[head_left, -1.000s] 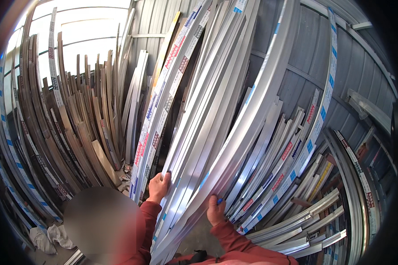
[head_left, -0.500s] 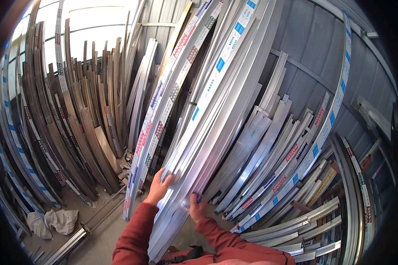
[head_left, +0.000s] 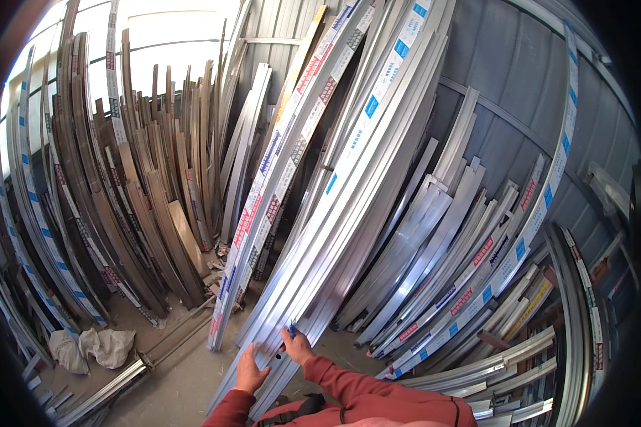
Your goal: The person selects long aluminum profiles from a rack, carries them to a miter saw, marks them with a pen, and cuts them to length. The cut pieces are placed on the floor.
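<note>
A tall bundle of silver metal profiles (head_left: 349, 185) leans upward in front of me, its lower ends near my body. My left hand (head_left: 249, 371) is at the bundle's lower part, thumb apart from the raised fingers, with nothing visible in it. Just to its right, my right hand (head_left: 298, 347) is closed round a small blue object (head_left: 291, 331), whose tip sticks up past the fingers; its exact kind is too small to make out. That hand lies over the profiles' surface. A strip of white film with blue marks (head_left: 370, 107) runs along one profile.
Brown profiles (head_left: 149, 185) stand along the left side. More silver lengths (head_left: 434, 206) lean against the grey metal wall (head_left: 506, 71) at right, above stacked pieces (head_left: 506, 356). White crumpled sacks (head_left: 107, 346) lie on the floor at left.
My left hand has come off the bundle's left edge and moved down toward me. My right hand has shifted left, keeping the blue object. The outer profiles have swung left at their lower ends.
</note>
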Demonstrator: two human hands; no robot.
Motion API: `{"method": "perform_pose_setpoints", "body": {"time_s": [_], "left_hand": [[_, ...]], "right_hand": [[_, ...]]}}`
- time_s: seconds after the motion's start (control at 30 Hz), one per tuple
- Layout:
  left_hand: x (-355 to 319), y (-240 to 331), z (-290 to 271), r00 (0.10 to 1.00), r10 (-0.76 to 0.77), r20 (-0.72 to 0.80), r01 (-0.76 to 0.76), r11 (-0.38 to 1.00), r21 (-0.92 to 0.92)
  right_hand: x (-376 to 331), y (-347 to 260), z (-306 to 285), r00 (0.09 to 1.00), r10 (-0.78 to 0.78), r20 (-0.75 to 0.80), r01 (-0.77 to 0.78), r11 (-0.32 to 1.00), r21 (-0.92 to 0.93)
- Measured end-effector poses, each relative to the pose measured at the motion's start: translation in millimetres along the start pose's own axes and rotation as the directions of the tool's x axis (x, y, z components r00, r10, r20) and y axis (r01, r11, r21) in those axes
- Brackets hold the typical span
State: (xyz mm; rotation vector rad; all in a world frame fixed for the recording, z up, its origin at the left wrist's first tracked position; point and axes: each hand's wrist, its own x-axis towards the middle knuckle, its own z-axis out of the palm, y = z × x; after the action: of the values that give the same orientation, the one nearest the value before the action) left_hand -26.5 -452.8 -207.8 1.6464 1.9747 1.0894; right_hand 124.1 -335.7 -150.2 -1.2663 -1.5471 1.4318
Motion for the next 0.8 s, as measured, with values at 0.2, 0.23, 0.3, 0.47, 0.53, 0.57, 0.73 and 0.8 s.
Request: {"method": "perform_pose_setpoints", "body": {"time_s": [0.2, 0.23, 0.3, 0.47, 0.53, 0.57, 0.73, 0.8], "left_hand": [[-9, -24, 13, 0.996, -0.092, -0.005, 0.092, 0.995, 0.048], [-16, -28, 12, 0.994, -0.109, -0.025, 0.111, 0.993, 0.049], [-19, -19, -3, 0.989, -0.143, -0.024, 0.144, 0.99, 0.008], [-63, -17, -28, 0.967, -0.223, -0.124, 0.225, 0.974, 0.008], [-102, -28, -34, 0.926, -0.339, -0.168, 0.345, 0.938, 0.01], [-132, -38, -31, 0.88, -0.434, -0.192, 0.445, 0.895, 0.016], [-243, -49, -60, 0.62, -0.761, -0.191, 0.756, 0.644, -0.115], [-302, -57, -61, 0.529, -0.823, -0.207, 0.813, 0.561, -0.155]], "right_hand": [[14, -13, -12, 0.983, 0.137, 0.122, -0.108, 0.97, -0.216], [18, -19, -12, 0.977, 0.15, 0.15, -0.1, 0.949, -0.299], [26, -17, -10, 0.976, 0.177, 0.128, -0.133, 0.947, -0.294], [18, -2, -30, 0.96, 0.273, 0.059, -0.24, 0.913, -0.33], [9, 33, -29, 0.973, 0.225, 0.042, -0.213, 0.956, -0.203], [-5, 20, -24, 0.943, 0.324, 0.074, -0.293, 0.917, -0.271], [-14, 64, -14, 0.955, 0.235, 0.181, -0.186, 0.95, -0.252], [-26, 65, 2, 0.949, 0.26, 0.178, -0.194, 0.928, -0.317]]}}
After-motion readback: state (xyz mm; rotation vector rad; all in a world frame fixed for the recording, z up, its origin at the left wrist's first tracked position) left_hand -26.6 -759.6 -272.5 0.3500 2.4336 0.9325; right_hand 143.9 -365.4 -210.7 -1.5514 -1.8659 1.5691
